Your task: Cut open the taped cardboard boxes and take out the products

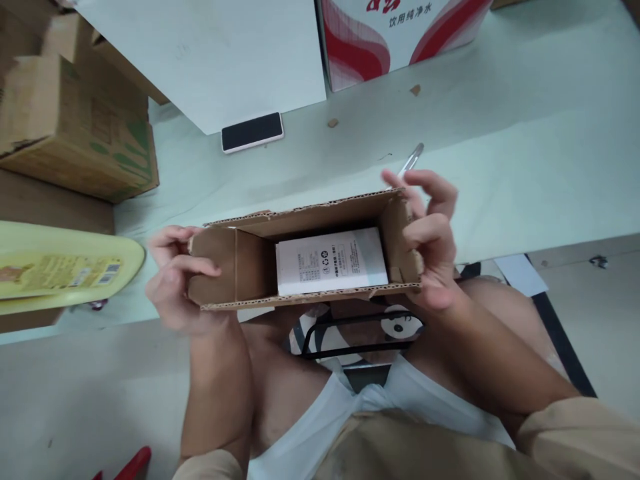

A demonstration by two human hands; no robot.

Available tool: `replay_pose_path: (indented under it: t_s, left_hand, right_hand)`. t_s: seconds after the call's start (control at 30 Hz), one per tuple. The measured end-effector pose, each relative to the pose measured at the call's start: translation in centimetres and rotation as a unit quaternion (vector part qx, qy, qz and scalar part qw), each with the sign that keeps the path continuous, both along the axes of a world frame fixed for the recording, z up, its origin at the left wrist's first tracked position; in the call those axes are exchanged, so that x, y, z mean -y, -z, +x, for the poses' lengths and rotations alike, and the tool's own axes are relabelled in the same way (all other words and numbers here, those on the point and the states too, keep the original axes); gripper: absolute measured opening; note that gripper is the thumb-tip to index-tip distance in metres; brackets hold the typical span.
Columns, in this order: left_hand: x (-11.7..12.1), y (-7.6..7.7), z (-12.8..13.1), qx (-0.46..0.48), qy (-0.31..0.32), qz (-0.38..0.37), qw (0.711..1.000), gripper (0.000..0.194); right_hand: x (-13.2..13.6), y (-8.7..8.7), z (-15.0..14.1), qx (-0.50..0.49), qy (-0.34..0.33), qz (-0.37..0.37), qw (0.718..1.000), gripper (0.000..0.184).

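Left hand [173, 283], nine o'clock, pinches carton [325, 217] by its flap [213, 247] | right hand [434, 247], three o'clock, grips the end wall [395, 230] | white box [333, 260] lies inside, dead centre | apparently packed, top not yet closed

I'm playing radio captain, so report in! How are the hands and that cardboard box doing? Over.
Left hand holding one end of cardboard box; right hand holding the other. Box open, white carton inside. Nothing seen blocking the opening.
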State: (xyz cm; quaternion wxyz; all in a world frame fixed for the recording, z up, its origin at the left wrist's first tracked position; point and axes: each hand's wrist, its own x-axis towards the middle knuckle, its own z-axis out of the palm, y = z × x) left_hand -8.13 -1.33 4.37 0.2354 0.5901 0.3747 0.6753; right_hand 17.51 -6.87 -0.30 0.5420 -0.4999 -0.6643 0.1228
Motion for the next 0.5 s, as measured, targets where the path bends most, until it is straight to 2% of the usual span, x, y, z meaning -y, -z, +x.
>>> replay_pose_path:
  t_s: [0.1,0.17,0.2,0.23,0.3,0.33,0.4,0.43,0.5]
  left_hand:
    - [1.9,-3.1,0.5,-0.07,-0.075,0.032,0.994,0.012]
    - [3.5,-6.0,1.0,-0.173,-0.087,0.001,0.981,0.013]
    - [4.0,-7.4,1.3,-0.264,-0.085,-0.048,0.96,0.012]
    - [4.1,-8.6,1.5,-0.367,-0.066,-0.089,0.924,0.015]
    - [3.0,-9.9,1.8,-0.543,0.114,-0.138,0.821,0.02]
    - [1.9,-10.0,1.9,-0.597,0.166,-0.148,0.771,0.021]
    - [-0.9,-8.9,2.0,-0.687,0.208,-0.185,0.672,0.031]
    - [-2.3,-7.9,2.0,-0.714,0.204,-0.205,0.638,0.037]
    - [-4.5,-5.6,2.1,-0.743,0.158,-0.257,0.598,0.042]
  right_hand:
    - [0.0,0.5,-0.3,-0.023,-0.048,0.042,0.998,0.061]
    - [0.3,0.8,-0.5,-0.033,-0.071,0.069,0.995,0.066]
    - [0.5,1.0,-0.6,-0.033,-0.08,0.08,0.993,0.067]
    - [0.7,1.0,-0.7,-0.03,-0.088,0.088,0.992,0.068]
    - [1.2,1.0,-0.7,-0.018,-0.104,0.104,0.989,0.068]
    - [1.5,0.9,-0.7,-0.014,-0.111,0.109,0.988,0.066]
    - [1.9,0.6,-0.6,-0.011,-0.117,0.114,0.987,0.061]
    - [2.0,0.5,-0.6,-0.008,-0.114,0.11,0.987,0.059]
    - [2.2,0.3,-0.5,0.005,-0.097,0.091,0.991,0.057]
